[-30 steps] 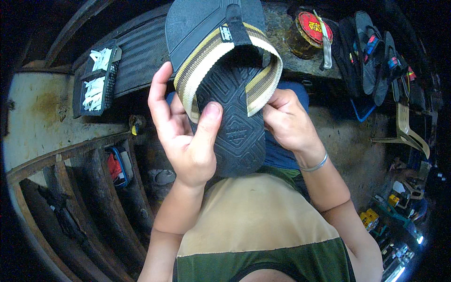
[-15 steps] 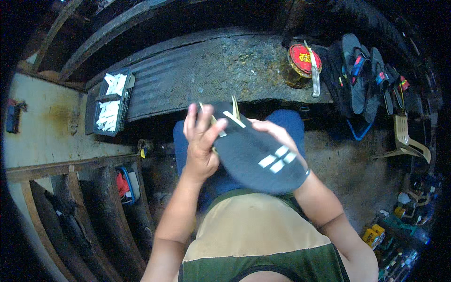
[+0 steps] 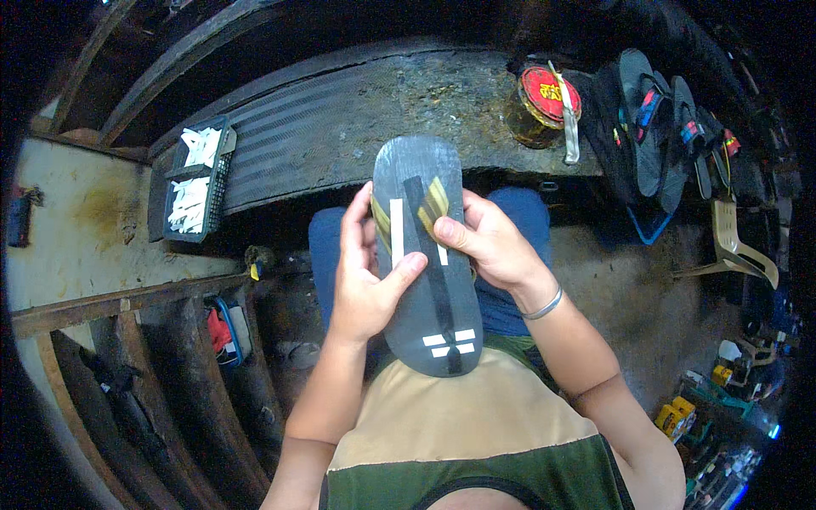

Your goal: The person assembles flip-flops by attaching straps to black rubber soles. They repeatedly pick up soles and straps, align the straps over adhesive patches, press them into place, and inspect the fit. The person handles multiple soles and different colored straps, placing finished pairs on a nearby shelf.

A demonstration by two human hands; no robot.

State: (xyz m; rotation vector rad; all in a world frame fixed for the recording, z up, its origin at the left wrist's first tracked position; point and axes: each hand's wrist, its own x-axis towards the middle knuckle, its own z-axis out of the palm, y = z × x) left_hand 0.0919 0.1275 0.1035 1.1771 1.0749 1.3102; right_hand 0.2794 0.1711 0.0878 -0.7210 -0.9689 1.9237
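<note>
Between my hands is a black slipper sole (image 3: pixel 416 159), its long side pointing away from me above my lap. Narrow white strips (image 3: pixel 397 229) stick to its surface, with several short ones near its close end. An olive-yellow strap end (image 3: pixel 434 199) lies folded over it on the right, and another shows at the left edge. My left hand (image 3: pixel 364 293) closes around the left edge, thumb on top. On the opposite edge, my right hand (image 3: pixel 501 246) grips with its thumb pressed beside the right strap end. The fingers beneath are partly hidden.
Ahead is a dark, worn bench (image 3: pixel 340 110). A black basket (image 3: pixel 224 174) of white strips stands at its left. At the right are a red-lidded can (image 3: pixel 544 98), a knife (image 3: pixel 569 127) lying across it, and several slippers (image 3: pixel 650 127). A beige chair (image 3: pixel 735 246) stands farther right.
The sole has turned from a slant to nearly upright, and its far end has swung away from me. The strap ends now lie flatter. Both hands still hold its edges.
</note>
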